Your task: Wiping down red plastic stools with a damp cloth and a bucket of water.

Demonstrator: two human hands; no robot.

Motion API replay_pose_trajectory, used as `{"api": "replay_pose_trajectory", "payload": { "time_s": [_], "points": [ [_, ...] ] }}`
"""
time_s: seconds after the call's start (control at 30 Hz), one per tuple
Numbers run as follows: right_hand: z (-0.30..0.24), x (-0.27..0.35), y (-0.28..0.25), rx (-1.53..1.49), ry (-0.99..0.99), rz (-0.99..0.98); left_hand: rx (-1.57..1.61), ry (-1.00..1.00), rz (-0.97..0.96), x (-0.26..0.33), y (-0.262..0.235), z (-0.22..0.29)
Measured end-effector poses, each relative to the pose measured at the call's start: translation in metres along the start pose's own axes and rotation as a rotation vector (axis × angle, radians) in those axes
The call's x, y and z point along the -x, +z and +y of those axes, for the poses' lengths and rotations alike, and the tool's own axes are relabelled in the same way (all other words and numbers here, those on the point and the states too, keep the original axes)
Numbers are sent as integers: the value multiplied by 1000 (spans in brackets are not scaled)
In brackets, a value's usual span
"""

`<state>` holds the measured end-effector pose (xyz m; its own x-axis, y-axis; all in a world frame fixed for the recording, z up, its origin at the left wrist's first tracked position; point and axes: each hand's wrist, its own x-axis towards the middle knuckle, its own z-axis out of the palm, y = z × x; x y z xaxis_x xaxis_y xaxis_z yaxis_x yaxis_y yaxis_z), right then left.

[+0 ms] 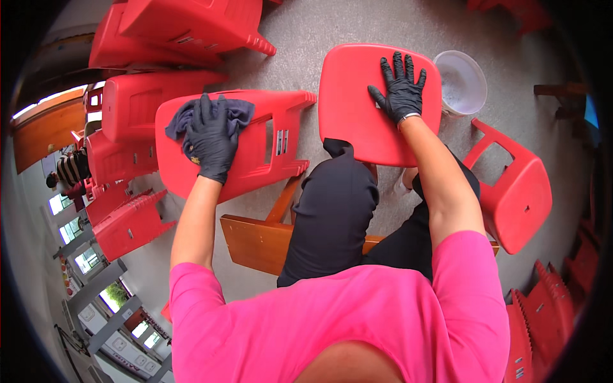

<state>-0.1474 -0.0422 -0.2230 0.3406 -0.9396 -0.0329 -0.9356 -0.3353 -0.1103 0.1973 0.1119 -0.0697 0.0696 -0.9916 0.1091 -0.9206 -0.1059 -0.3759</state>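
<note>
My left hand (212, 143), in a black glove, presses a dark grey cloth (240, 112) against a red plastic stool (249, 163). This stool lies tipped on its side, its legs pointing right. The cloth is bunched under and around my fingers. In a matching glove, my right hand (404, 92) lies flat with spread fingers on the seat of a second red stool (354, 96), in front of my knees. Nothing shows in that hand. The second stool's legs are mostly hidden beneath its seat.
A pale bucket (480, 80) stands just beyond the second stool. Another red stool (520, 198) is at my right. Several stacked stools (191, 29) rise at far left, more (543, 306) at lower right. I sit on a wooden bench (255, 246). A person (73, 167) is at far left.
</note>
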Motion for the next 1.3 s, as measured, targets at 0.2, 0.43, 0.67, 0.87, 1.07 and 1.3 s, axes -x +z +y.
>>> {"api": "replay_pose_trajectory", "payload": {
  "time_s": [0.2, 0.43, 0.67, 0.87, 1.07, 1.3],
  "points": [
    [2, 2, -6, -28, -3, -44, -200, 228, -317, -67, 21, 19],
    [1, 4, -5, -73, 2, -16, -207, 399, -584, -40, 170, 79],
    [8, 6, -5, 24, 44, -88, -291, 264, -675, -95, 116, 71],
    [-3, 0, -11, 28, 21, -61, 273, 234, -403, -104, 37, -95],
    [-2, 1, -10, 47, 26, -37, 504, -151, -34, 25, 43, -89],
    [0, 2, -3, 45, 17, -10, 184, -108, -122, 122, -22, 2]
  ]
}}
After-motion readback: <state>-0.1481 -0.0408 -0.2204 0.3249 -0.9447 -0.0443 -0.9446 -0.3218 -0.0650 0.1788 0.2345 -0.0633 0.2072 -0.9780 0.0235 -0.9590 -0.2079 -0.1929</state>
